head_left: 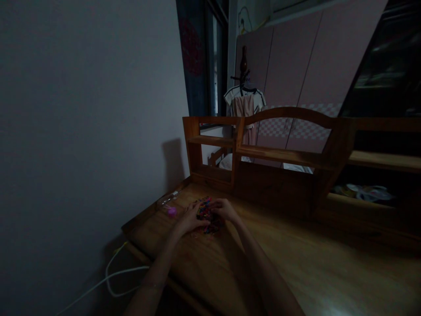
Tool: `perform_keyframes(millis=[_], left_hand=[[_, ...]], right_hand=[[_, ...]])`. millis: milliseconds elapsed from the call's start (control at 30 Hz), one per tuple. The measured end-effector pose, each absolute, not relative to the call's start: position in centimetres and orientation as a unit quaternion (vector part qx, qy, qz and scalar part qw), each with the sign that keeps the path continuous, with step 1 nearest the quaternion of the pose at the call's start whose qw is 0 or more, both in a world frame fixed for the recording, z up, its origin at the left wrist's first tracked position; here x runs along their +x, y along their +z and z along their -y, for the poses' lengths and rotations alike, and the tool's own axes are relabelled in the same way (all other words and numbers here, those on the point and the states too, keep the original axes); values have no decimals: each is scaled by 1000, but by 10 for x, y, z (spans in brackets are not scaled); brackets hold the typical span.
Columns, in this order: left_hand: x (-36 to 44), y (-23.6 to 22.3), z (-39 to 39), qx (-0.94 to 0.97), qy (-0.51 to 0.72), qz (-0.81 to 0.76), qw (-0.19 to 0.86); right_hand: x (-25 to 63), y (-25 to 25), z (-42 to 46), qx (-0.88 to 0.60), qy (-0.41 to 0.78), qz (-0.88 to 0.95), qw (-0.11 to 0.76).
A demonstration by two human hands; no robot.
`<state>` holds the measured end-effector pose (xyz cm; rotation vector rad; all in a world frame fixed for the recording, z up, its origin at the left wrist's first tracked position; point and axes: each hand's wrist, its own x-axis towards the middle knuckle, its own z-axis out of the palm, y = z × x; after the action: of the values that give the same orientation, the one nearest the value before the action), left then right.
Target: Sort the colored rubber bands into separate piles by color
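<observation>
You have both hands on the table [305,254]. Your left hand [190,220] stands at the left side of a small pile of colourful pieces [204,213], and your right hand [225,210] is at its right side, with bent fingers. The single pieces are too small and dark to tell. Near your left hand lies a purple object [171,211]. Behind the table's wooden shelf [286,153], a white shirt [259,100] hangs before the pink cabinet [292,66].
</observation>
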<state>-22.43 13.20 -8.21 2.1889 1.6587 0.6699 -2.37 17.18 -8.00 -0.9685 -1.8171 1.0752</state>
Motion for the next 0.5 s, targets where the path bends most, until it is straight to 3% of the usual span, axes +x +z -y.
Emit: perform_keyframes(millis=[200,500], left_hand=[[-210,-86,-140,789,252,-546,129],[-207,-88,-154,744,331,-533,232]], right_hand=[[-25,-78,-173,-431,370,716,405],[-37,-75,-160,-523,296,684,413]])
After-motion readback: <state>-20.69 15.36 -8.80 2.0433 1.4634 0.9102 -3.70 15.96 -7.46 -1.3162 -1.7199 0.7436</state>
